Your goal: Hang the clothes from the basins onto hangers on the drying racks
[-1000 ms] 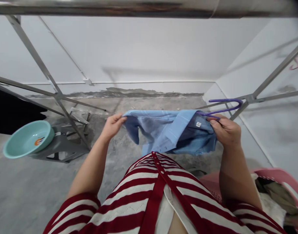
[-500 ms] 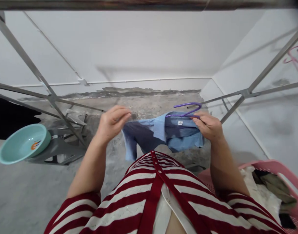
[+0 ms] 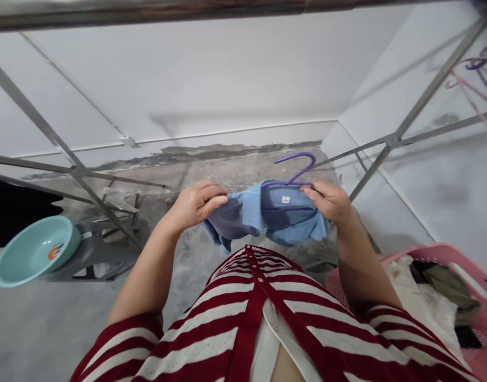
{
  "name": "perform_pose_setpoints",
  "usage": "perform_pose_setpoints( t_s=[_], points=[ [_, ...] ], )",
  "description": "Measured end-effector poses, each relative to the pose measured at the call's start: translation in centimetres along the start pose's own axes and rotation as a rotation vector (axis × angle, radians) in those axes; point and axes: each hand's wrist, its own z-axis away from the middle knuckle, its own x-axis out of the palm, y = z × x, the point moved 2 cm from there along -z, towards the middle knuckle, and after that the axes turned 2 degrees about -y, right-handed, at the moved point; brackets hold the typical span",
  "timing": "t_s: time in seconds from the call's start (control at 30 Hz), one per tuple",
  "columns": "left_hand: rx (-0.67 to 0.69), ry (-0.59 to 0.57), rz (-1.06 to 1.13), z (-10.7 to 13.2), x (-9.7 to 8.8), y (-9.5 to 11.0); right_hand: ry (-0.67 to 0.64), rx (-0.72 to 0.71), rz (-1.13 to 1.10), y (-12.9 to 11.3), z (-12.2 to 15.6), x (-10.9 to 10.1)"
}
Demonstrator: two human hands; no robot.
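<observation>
A light blue collared shirt [image 3: 253, 212] hangs in front of my chest, with a white label inside its neck. The hook of a purple clothes hanger [image 3: 309, 161] rises above the collar, and part of its body shows in the neck opening. My left hand [image 3: 199, 204] pinches the shirt's shoulder on the left between thumb and fingers. On the other side, my right hand [image 3: 326, 199] grips the hanger's arm close to the collar. The hanger's far end is hidden inside the shirt.
A metal rack bar [image 3: 243, 11] crosses overhead, with slanted legs on both sides. At left, a turquoise basin [image 3: 16, 262] sits on a grey stool [image 3: 102, 254]. A pink laundry basket [image 3: 446, 252] with clothes stands at right. More hangers [image 3: 462, 79] hang at upper right.
My left hand has moved right and taken hold of the shirt's shoulder. The hanger hook has shifted slightly up and left, and more of the hanger shows inside the collar.
</observation>
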Motion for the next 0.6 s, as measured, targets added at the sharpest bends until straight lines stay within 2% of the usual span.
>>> perform_pose_setpoints(
  t_s=[0.07,0.13,0.27,0.33,0.43,0.53,0.6],
  points=[
    [0.029,0.021,-0.103,-0.8,0.6,0.9,-0.007,-0.058,-0.017,-0.8,-0.6,0.8],
    [-0.019,0.056,-0.149,-1.3,1.4,1.2,-0.009,-0.108,-0.033,-1.5,-1.2,1.3],
    [-0.160,0.251,-0.171,-1.4,1.6,0.5,0.077,-0.132,0.053,-1.8,-1.2,0.8],
    [-0.205,0.354,-0.198,-1.1,1.0,0.2,0.202,-0.076,0.142,-1.7,-0.3,0.8],
    [-0.226,0.437,-0.233,-0.5,0.0,0.1,0.383,0.021,0.228,-1.0,0.9,2.0],
    [-0.197,0.463,-0.261,-0.1,0.0,0.2,0.401,0.112,0.210,1.1,0.6,3.5],
    [-0.158,0.461,-0.335,0.1,0.5,0.2,0.400,0.215,0.090,2.6,-0.5,3.1]
  ],
)
